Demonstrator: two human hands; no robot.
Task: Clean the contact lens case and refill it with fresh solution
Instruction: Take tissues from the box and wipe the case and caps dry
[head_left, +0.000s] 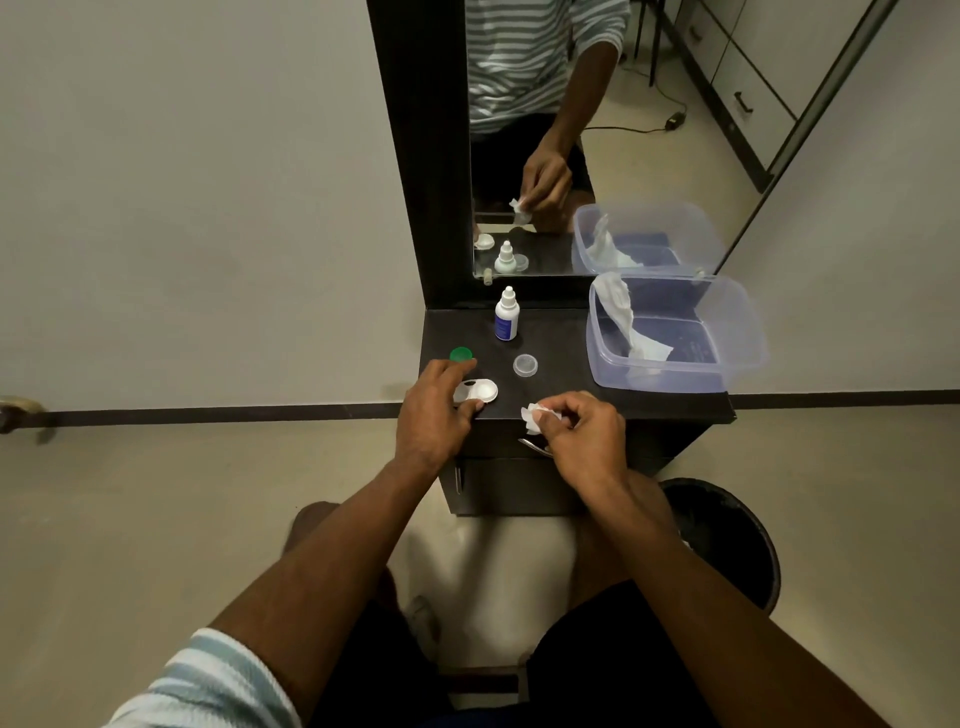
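Resting on the dark tabletop (561, 332) at the centre of the frame, the left hand (434, 415) curls over the white contact lens case (480, 391), thumb and fingers pinching its left end while the right well shows open and capless. Just right of it, the right hand (584, 431) holds its fingers drawn together on a small crumpled white tissue (532, 417), lifted slightly near the table's front edge and apart from the case. A green cap (460, 354) lies just above the left hand, and a clear cap (525, 365) sits a little right of that. The white solution bottle (507, 314) stands upright behind them, near the mirror (524, 130). At the right of the tabletop sits a clear plastic container (737, 358) with another tissue (623, 322) draped inside.
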